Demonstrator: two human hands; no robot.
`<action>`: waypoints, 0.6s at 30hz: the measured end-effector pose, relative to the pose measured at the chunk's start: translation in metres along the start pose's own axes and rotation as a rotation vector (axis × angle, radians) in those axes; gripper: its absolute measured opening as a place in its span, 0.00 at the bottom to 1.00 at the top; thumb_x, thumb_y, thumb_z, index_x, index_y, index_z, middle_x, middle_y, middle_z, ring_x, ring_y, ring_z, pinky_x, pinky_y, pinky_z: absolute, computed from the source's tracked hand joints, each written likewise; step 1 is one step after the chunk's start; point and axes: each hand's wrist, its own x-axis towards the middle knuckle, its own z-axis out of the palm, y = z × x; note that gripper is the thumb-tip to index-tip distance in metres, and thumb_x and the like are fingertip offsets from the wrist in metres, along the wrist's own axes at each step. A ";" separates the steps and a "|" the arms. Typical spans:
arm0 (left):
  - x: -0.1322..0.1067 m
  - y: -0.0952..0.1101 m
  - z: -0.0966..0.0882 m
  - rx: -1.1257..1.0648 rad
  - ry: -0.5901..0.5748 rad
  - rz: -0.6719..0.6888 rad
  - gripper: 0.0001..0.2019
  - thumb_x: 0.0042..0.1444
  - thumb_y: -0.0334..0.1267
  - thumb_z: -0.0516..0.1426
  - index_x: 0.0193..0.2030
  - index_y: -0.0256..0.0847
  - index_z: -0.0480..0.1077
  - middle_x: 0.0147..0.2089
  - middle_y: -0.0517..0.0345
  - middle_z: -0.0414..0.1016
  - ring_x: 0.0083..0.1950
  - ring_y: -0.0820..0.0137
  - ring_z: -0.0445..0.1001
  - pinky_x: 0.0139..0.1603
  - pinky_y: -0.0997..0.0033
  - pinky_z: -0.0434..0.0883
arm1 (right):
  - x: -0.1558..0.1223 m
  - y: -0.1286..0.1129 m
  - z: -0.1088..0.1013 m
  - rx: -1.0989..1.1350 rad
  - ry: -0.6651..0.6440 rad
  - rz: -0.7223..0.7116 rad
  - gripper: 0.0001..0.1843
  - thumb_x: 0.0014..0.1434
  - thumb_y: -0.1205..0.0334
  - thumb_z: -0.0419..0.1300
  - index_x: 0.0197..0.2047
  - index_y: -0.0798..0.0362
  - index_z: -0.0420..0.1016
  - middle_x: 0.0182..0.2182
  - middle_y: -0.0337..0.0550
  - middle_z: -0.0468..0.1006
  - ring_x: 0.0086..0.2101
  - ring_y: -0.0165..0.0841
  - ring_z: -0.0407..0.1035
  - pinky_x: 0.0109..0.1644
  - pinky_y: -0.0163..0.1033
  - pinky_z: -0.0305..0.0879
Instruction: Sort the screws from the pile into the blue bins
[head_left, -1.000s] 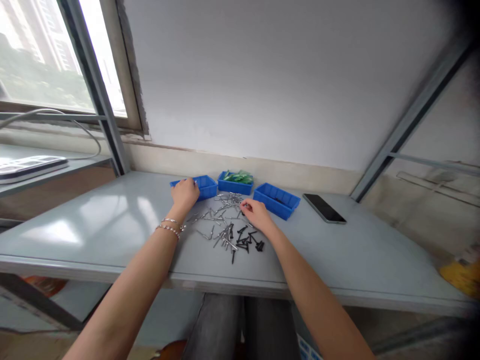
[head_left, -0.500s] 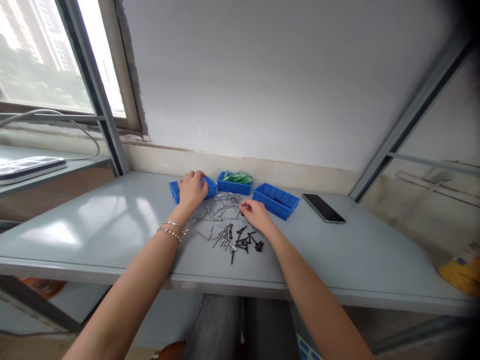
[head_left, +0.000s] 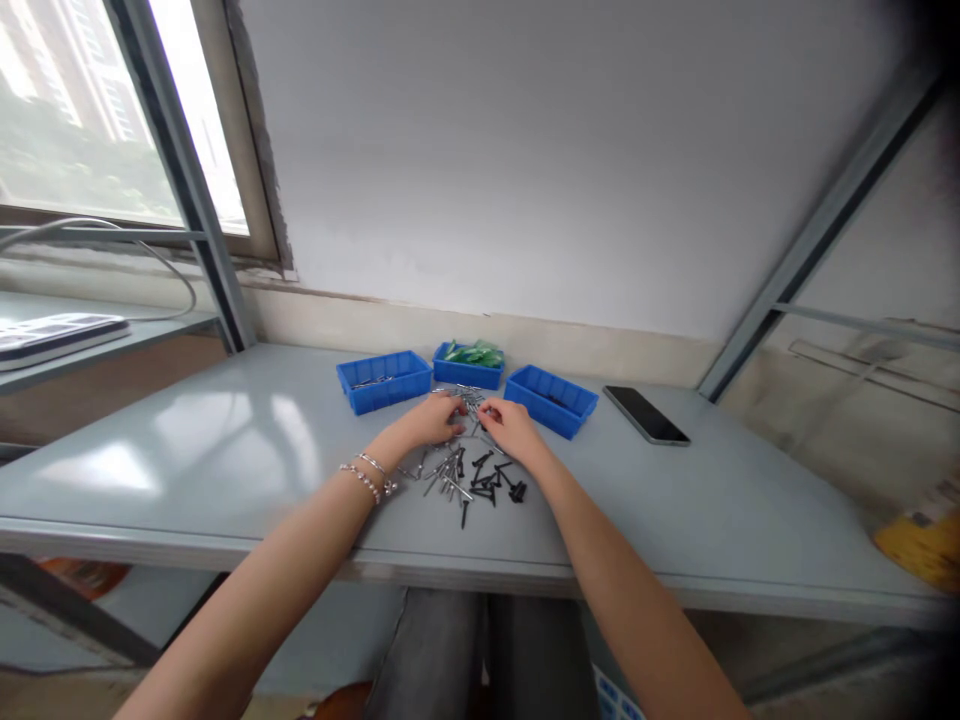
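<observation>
- Blue moulded plastic, head view: three ribbed rectangular trays stand along the rear of the grey, smooth, glossy surface (head_left: 187,470): the left tray (head_left: 384,396) holds thin metal pieces (head_left: 373,382), the middle tray (head_left: 469,374) holds green flat pieces (head_left: 472,353), and the right tray (head_left: 551,412) holds dark pieces (head_left: 556,400).
- Slender silver fasteners (head_left: 455,474) with round heads and straight shanks lie in a loose, crossed heap in front of the trays; stubbier black fasteners (head_left: 491,482) lie at its near right edge.
- Left hand (head_left: 435,420): fingers curved downward, resting at the far edge of the heap, beside the left tray; whether it grips anything cannot be told.
- Right hand (head_left: 514,428): fingertips drawn together at the heap's far right edge, just in front of the right tray; any grip cannot be told.
- Left wrist: two thin metal bracelets (head_left: 367,478), one beaded.
- Black glass-faced smartphone (head_left: 645,414) lies flat on the surface, right of the trays.
</observation>
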 end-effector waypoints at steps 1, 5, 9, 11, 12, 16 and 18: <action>0.000 -0.001 0.000 0.005 -0.012 -0.007 0.12 0.47 0.35 0.55 0.40 0.36 0.68 0.37 0.51 0.71 0.41 0.64 0.68 0.40 0.69 0.65 | 0.000 0.000 0.000 -0.002 -0.004 0.003 0.07 0.52 0.65 0.52 0.27 0.55 0.71 0.17 0.36 0.67 0.21 0.26 0.58 0.27 0.31 0.50; 0.002 -0.001 -0.001 -0.022 -0.041 -0.004 0.08 0.47 0.30 0.53 0.34 0.37 0.71 0.32 0.54 0.73 0.35 0.68 0.69 0.38 0.71 0.65 | 0.001 0.000 0.000 0.006 -0.011 0.008 0.07 0.52 0.66 0.52 0.27 0.55 0.71 0.17 0.36 0.67 0.21 0.26 0.58 0.27 0.31 0.50; 0.002 0.004 -0.003 -0.031 -0.054 -0.007 0.07 0.47 0.28 0.52 0.29 0.37 0.71 0.28 0.56 0.72 0.31 0.70 0.69 0.36 0.73 0.65 | 0.000 0.000 0.000 0.012 -0.021 0.009 0.07 0.52 0.66 0.52 0.27 0.55 0.70 0.17 0.36 0.66 0.21 0.26 0.58 0.26 0.30 0.49; 0.001 0.005 -0.003 -0.006 -0.018 -0.023 0.07 0.48 0.29 0.52 0.31 0.37 0.70 0.30 0.54 0.72 0.33 0.69 0.70 0.37 0.72 0.65 | 0.000 0.001 0.000 0.011 -0.024 0.003 0.07 0.52 0.66 0.52 0.27 0.55 0.70 0.17 0.36 0.66 0.20 0.26 0.58 0.26 0.30 0.49; 0.001 0.004 -0.004 0.013 0.018 -0.036 0.07 0.48 0.29 0.52 0.33 0.37 0.70 0.33 0.53 0.71 0.35 0.68 0.70 0.38 0.71 0.66 | 0.000 0.001 0.000 0.010 -0.025 -0.001 0.07 0.52 0.66 0.52 0.27 0.55 0.71 0.17 0.36 0.66 0.20 0.26 0.58 0.26 0.30 0.49; 0.000 -0.001 -0.005 0.059 0.144 -0.073 0.11 0.48 0.31 0.53 0.41 0.36 0.68 0.42 0.48 0.68 0.42 0.64 0.68 0.43 0.67 0.66 | 0.000 0.002 0.001 0.008 -0.028 -0.003 0.07 0.51 0.66 0.52 0.27 0.55 0.71 0.17 0.36 0.66 0.21 0.26 0.58 0.26 0.30 0.50; 0.000 -0.004 -0.005 0.065 0.136 -0.060 0.11 0.49 0.31 0.53 0.40 0.37 0.68 0.42 0.48 0.69 0.45 0.64 0.68 0.46 0.66 0.65 | 0.000 0.003 0.001 0.012 -0.031 -0.004 0.07 0.51 0.66 0.52 0.27 0.55 0.71 0.17 0.36 0.67 0.21 0.26 0.58 0.26 0.30 0.50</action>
